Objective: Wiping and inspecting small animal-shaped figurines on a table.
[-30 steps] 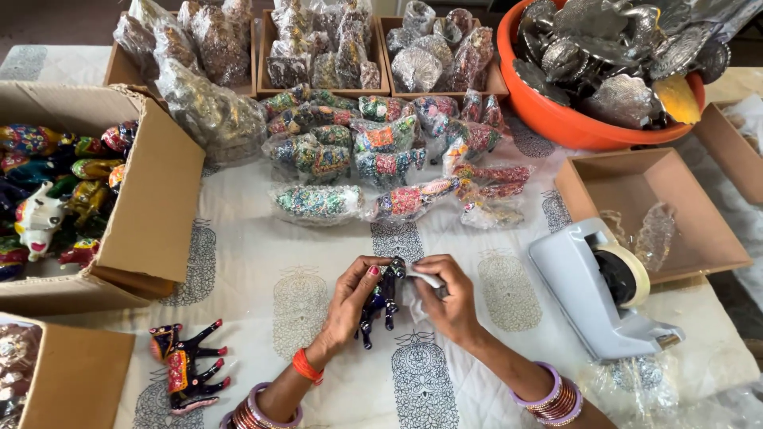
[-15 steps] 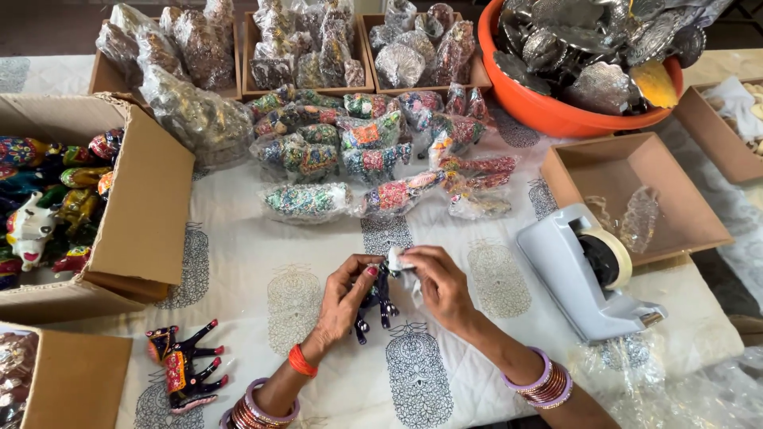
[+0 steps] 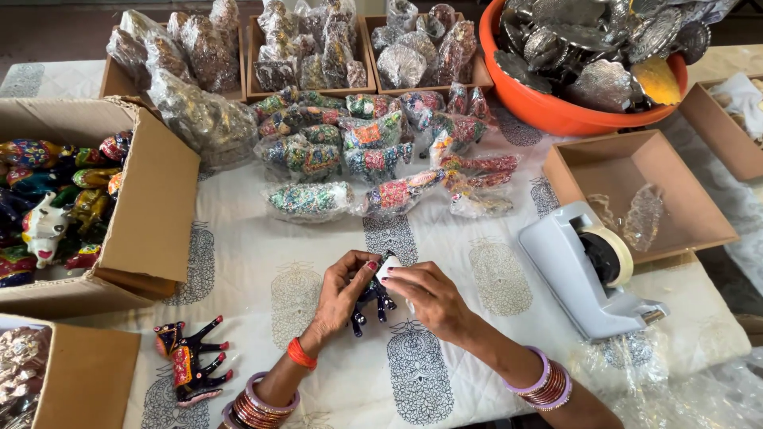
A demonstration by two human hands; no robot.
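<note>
Head view: a small dark horse figurine [image 3: 372, 303] is pinched between the left hand [image 3: 340, 295] and right hand [image 3: 429, 298] above the printed tablecloth [image 3: 254, 278], both closed on it. Since a second ago, a white label [image 3: 388, 268] is pressed nearer its top; wrapped figurines [image 3: 373, 151] and a tape dispenser [image 3: 584, 270] are left untouched.

Dark painted toy horse [image 3: 372, 306], legs down, on printed cloth

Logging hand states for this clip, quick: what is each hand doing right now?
Left hand: closed on the small dark animal figurine, fingers curled around it.
Right hand: closed, pinching a small white piece at the figurine's top.
</note>
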